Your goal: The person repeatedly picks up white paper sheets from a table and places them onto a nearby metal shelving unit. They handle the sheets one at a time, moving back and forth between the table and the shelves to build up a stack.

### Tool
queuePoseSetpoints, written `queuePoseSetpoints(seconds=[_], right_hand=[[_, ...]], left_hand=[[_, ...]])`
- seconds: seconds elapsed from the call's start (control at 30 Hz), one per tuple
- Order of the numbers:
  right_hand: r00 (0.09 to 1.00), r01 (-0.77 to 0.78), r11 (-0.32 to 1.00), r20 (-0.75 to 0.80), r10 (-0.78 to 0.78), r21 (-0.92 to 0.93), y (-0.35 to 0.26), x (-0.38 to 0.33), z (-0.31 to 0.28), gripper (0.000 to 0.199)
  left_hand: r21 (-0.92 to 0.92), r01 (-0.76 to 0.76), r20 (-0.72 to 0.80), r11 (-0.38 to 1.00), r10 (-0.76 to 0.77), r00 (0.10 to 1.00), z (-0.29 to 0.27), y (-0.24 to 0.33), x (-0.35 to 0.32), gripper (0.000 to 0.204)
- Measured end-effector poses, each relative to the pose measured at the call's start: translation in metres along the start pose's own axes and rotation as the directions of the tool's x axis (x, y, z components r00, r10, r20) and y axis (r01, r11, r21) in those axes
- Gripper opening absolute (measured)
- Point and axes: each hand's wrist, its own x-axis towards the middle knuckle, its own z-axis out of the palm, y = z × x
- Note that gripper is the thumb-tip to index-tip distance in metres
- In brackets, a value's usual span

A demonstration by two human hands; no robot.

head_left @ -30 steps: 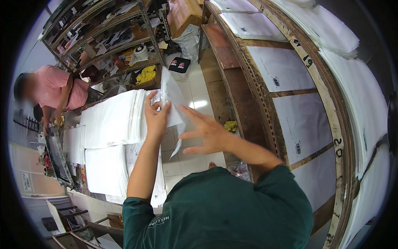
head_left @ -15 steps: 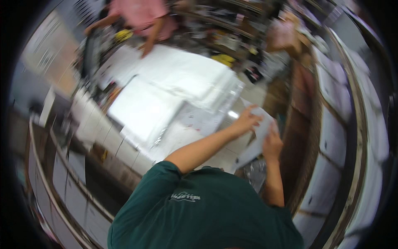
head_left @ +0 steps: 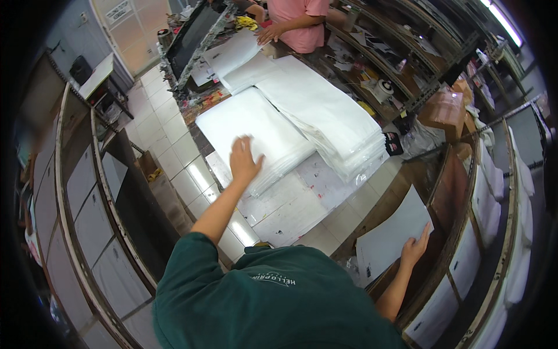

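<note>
My right hand [head_left: 414, 249] grips a flat, pale grey-white sheet [head_left: 390, 235] by its right edge. The sheet has a small dark mark near its lower corner. Over the nearer stack of thin white sheets [head_left: 256, 125] is my left hand [head_left: 244, 163], fingers apart and slightly blurred, holding nothing. Whether it touches the stack I cannot tell. A second, longer stack of white sheets [head_left: 325, 104] lies beside it, its near end shiny and layered. Both stacks rest on a paint-marked table [head_left: 285, 209].
Across the table a person in pink [head_left: 299, 35] has a hand on a sheet by a tilted dark frame [head_left: 195, 43]. Racks hung with white sheets stand to my left [head_left: 87, 203] and right [head_left: 459, 267]. A cardboard box [head_left: 443, 113] and metal shelves [head_left: 395, 52] are beyond.
My left hand has let go of the sheet and swung left over the nearer stack. My right hand keeps the sheet, now farther right and lower. The view has turned.
</note>
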Motion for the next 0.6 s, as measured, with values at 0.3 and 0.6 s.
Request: queuePoseSetpoints(seconds=[0.3,0.6], right_hand=[[0.995,-0.065,0.996,0.065,0.069,-0.063,-0.07,-0.025,-0.048,0.075],[0.957,-0.28,0.95,-0.033,0.288,0.14,-0.042,-0.015,-0.105,0.075]], left_hand=[[0.373,0.014,0.07,0.928,-0.043,0.997,0.107,-0.022,0.161,0.108],[0.276,-0.197,0.213,0.941,0.14,0.967,0.19,-0.097,0.161,0.022]])
